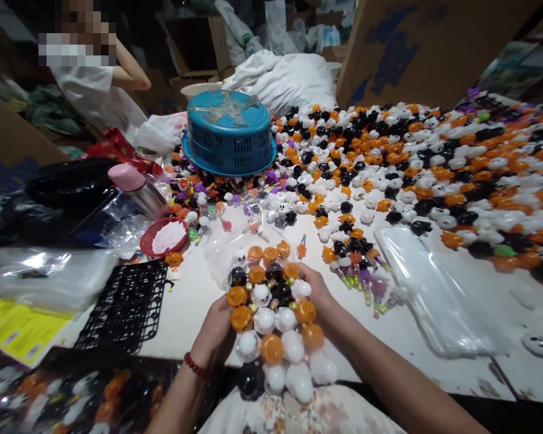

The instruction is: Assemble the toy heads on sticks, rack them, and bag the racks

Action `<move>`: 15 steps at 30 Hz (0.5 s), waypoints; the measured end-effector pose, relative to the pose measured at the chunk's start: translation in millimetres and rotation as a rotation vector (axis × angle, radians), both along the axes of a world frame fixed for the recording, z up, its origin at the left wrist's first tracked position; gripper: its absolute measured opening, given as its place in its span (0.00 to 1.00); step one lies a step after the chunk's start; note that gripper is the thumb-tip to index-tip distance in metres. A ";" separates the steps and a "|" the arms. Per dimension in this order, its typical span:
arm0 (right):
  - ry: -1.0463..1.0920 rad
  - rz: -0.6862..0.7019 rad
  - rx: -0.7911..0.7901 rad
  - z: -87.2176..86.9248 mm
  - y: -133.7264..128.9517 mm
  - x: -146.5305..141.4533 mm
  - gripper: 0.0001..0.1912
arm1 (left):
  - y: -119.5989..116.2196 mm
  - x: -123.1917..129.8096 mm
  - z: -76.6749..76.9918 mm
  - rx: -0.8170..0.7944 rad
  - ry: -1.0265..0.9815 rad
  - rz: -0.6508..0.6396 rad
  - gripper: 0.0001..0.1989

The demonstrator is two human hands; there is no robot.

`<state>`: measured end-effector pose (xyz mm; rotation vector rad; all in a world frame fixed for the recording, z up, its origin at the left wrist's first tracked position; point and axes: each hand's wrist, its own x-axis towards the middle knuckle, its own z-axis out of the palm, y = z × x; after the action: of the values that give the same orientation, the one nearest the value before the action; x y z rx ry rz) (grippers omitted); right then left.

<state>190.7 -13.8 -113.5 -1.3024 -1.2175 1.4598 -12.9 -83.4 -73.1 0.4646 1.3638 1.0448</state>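
Observation:
Between my two hands is a clear plastic bag of orange, white and black Halloween toys [271, 319], held over the near table edge and my lap. My left hand [218, 324], with a dark red bead bracelet at the wrist, is closed on the bag's left side. On its right side, my right hand [315, 288] grips the bag, its fingers partly hidden behind the toys. Some toys have pumpkin or skull faces. Right of my right hand lies a small cluster of toys with purple and yellow sticks [366, 280].
A large heap of similar toys [389, 144] spreads over the back right. An upturned blue basket [228, 135] stands behind. Clear bags [438, 289] lie at right. At left are a pink-capped flask [138, 190], a red basket [147, 241] and black grids [122, 301]. A person [99, 90] is back left.

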 end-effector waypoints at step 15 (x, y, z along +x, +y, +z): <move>-0.181 0.177 0.042 5.4 1.2 10.6 0.08 | -10.3 -16.7 -31.2 0.130 -0.065 0.039 0.18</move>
<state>201.3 -12.7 -108.1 -1.3487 -1.5074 1.4546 -29.6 -93.7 -104.3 0.4972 1.2562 1.1755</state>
